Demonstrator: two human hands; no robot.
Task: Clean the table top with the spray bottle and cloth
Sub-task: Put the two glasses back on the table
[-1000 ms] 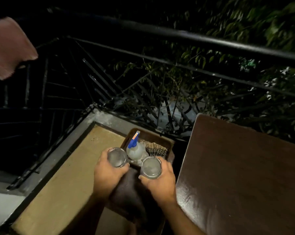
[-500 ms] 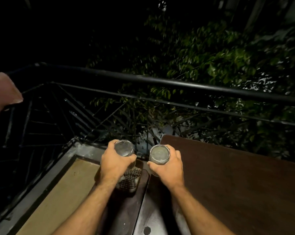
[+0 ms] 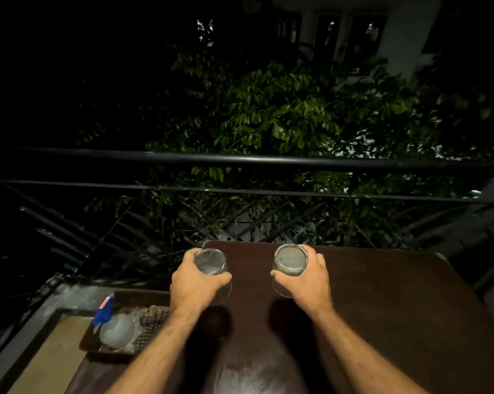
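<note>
My left hand grips a clear drinking glass over the dark brown table top, near its far left corner. A second glass is held in my right hand a little further right, also above the table. The spray bottle, clear with a blue trigger head, lies in a dark tray to the left of the table and lower. Beside it in the tray lies a checked cloth, partly hidden by my left forearm.
A black metal railing runs across just beyond the table's far edge, with leafy branches behind it. A beige floor strip and a grey ledge lie at the lower left. Beyond the railing everything is dark.
Both hands carried the glasses up from the tray and rightward over the table, spreading them further apart. The view tilted up; the tray now sits at lower left.
</note>
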